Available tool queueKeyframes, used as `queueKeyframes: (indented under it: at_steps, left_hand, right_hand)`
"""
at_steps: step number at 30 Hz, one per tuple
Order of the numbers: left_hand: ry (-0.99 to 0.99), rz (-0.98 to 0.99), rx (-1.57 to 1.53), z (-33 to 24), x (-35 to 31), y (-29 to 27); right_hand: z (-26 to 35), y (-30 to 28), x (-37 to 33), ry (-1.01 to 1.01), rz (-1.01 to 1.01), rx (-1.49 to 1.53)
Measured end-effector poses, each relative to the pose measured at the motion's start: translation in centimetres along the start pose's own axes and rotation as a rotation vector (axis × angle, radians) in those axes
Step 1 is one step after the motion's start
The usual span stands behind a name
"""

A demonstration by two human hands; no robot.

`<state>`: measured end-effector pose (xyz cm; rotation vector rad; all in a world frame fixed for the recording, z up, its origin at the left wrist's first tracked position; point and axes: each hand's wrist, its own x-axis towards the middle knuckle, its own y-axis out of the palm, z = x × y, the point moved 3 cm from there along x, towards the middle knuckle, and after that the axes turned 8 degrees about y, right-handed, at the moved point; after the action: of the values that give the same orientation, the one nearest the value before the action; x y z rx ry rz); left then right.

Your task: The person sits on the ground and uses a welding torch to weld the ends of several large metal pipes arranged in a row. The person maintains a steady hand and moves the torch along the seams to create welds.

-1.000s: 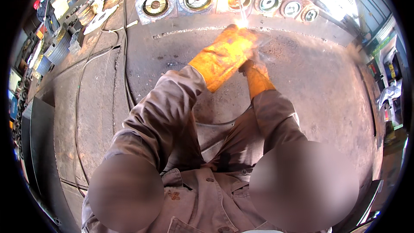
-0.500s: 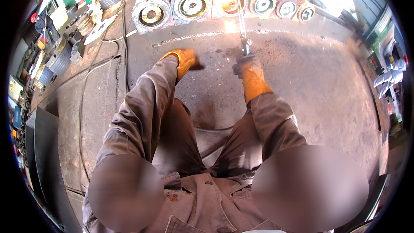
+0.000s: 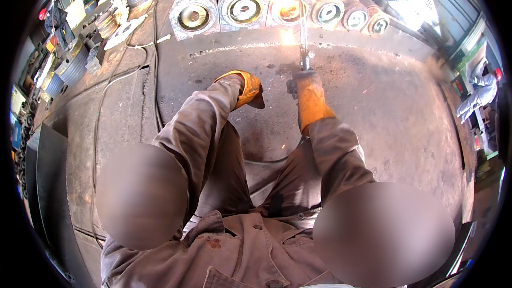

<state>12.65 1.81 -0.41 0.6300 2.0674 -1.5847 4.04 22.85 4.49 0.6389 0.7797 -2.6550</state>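
My right hand (image 3: pixel 310 96), in an orange leather glove with a dark, worn front, is closed around the handle of a cutting torch (image 3: pixel 304 48). The torch's long metal tube points away from me at a row of steel rollers. A bright orange glow covers the end of the third roller (image 3: pixel 288 10) from the left, beside the torch's far part; the glare hides the tip. My left hand (image 3: pixel 252 92), gloved alike, hangs over the floor in front of my left knee. Its fingers are loosely stretched and point down to the right, with nothing visible in them.
Several large rollers (image 3: pixel 241 8) lie side by side ahead, ends toward me. Hoses (image 3: pixel 155 69) run along the floor at left. Ribbed drums (image 3: pixel 73 66) stand farther left, near a person in dark clothes (image 3: pixel 60 24). Another person in grey (image 3: pixel 480 93) is at far right.
My left hand has moved right and nearer to me, its fingers now turned downward. My right hand stays almost in place with the torch. The glow at the roller continues, and sparks show over the floor.
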Motion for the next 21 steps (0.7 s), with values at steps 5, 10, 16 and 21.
queueKeyframes:
  at_steps: [5, 10, 16, 21]
  left_hand:
    - [0.024, 0.004, 0.017, -0.6, 0.0, 0.2]
    - [-0.013, 0.023, 0.050, -2.6, -0.6, -0.1]
    - [-0.019, 0.064, 0.102, -1.1, 0.5, 0.9]
    - [-0.054, 0.091, 0.100, -1.5, -0.3, 1.0]
  right_hand:
    - [-2.2, 0.3, 3.8, -0.035, -0.009, -0.029]
    - [-4.1, -1.1, 8.0, 0.023, 0.016, -0.080]
    - [-2.4, -0.2, 6.0, 0.081, 0.048, -0.180]
    - [-1.5, -0.2, 2.3, 0.063, -0.005, -0.228]
